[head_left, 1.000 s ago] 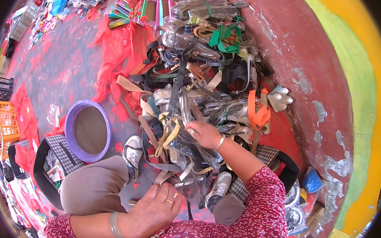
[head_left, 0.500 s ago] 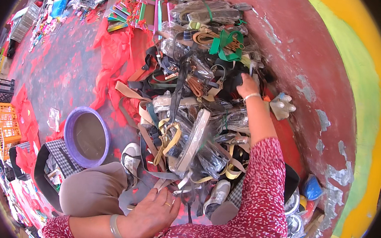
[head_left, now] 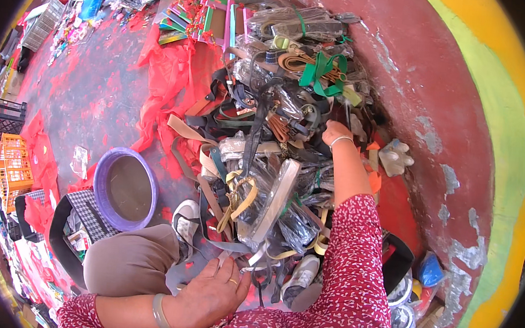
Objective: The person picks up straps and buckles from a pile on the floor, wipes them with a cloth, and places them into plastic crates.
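Note:
A large heap of belts and straps [head_left: 263,158], many in clear plastic bags, lies on the red floor in front of me. My right hand [head_left: 335,133] reaches far out to the heap's right side, near the red wall, with its fingers curled down among dark straps; what it grips is hidden. A green strap [head_left: 319,70] lies just beyond it. My left hand [head_left: 212,296] rests flat and spread near my lap, on grey straps at the heap's near edge. A clear flat packet [head_left: 275,199] lies tilted in the middle of the heap.
A purple basin [head_left: 125,189] stands at my left by a checked bag [head_left: 86,212]. Red plastic sheets [head_left: 164,82] spread over the floor. Orange crate [head_left: 12,166] and black crate [head_left: 1,120] sit far left. The curved red wall [head_left: 437,134] rises at right.
My right hand has moved from the middle of the heap out to its far right side by the wall. My left hand has stayed near my lap.

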Tool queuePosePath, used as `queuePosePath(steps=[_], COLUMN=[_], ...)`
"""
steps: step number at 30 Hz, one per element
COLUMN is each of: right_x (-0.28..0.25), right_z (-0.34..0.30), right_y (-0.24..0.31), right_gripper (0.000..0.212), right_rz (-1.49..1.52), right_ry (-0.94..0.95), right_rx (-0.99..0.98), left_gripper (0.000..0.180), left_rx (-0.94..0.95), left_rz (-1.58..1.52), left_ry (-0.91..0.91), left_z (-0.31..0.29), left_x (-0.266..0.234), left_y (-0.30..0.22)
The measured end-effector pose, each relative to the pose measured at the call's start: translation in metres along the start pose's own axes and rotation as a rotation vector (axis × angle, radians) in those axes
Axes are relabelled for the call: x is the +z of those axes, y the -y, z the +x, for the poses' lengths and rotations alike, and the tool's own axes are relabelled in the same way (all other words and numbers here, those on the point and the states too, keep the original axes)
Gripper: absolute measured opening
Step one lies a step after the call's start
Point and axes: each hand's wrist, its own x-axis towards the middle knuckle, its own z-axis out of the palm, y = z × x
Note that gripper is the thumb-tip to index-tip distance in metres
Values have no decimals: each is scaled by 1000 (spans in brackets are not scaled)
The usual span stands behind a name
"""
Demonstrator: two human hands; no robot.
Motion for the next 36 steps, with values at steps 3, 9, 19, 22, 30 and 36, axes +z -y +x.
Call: queuePosePath(steps=[3,9,19,22,30,36], right_x=[34,75,67,18,-30,-26], right_z=[-49,-228,-389,-433,-511,-522], right_y=[-14,31,12,20,39,58], right_gripper=[32,29,41,16,18,19], right_rz=[-85,-295,122,973,1879,2021], right_ry=[132,387,298,280,133,54], right_rx=[-304,-416,-413,-321,-538,-555], left_gripper=[39,39,26,18,30,33], left_rx=[16,24,189,174,-200,-208], left_rz=[-8,-24,-96,-150,-354,-1881], left_ry=[-19,-134,-214,-54,-431,-508], left_z=[-10,-45,-94,-91,-41,-40], left_x=[-5,4,57,65,53,-10], left_y=[-11,-44,-110,-106,-80,-91])
